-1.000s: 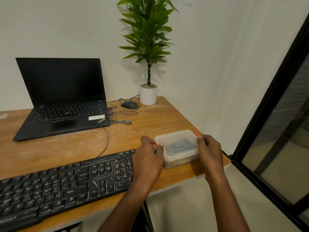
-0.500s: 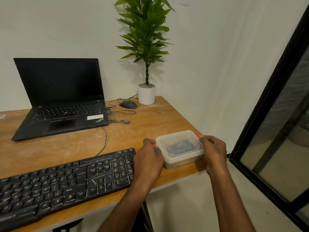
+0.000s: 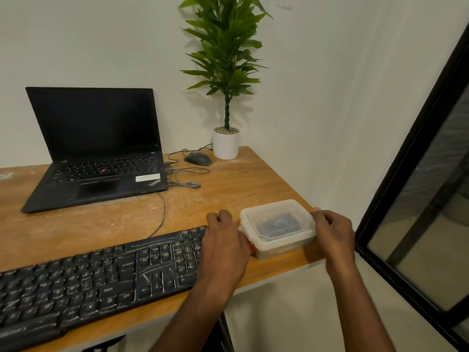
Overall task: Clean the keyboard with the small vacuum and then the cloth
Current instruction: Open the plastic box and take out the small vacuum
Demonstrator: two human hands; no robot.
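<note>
Still sitting at the very start, by the look of things: no vacuum out, no cloth out, keyboard (image 3: 96, 278) untouched and lying along the lower left of the frame on the wooden counter (image 3: 253, 184), its right end tucked under the left hand (image 3: 223, 247). Working on the lidded plastic container (image 3: 278, 228) at the lower centre-right, near the counter's front corner. Left hand pressing against the container's left end, where a red clip (image 3: 247, 243) is showing, fingers (image 3: 224, 215) curled; whether gripping the clip or only resting by it, cannot tell. Right hand (image 3: 333, 231) gripping the container's right end, fingers bent round the rim. Lid still on. Something dark showing through the cloudy lid, probably the cleaning kit, though too blurred to name. Everything remaining: opening, vacuuming, then wiping.

Container being translucent, soft-cornered and rectangular, with a stepped lid. Keyboard being matt black plastic, long and low, keys speckled with pale dust. Counter being warm-toned wood with whitish scuffs and dust across the grain. Behind, in the upper left, an open black laptop (image 3: 99, 148); toward the centre, a rounded dark mouse (image 3: 198, 158) with looping cables and a leafy plant in a smooth white pot (image 3: 225, 144).
</note>
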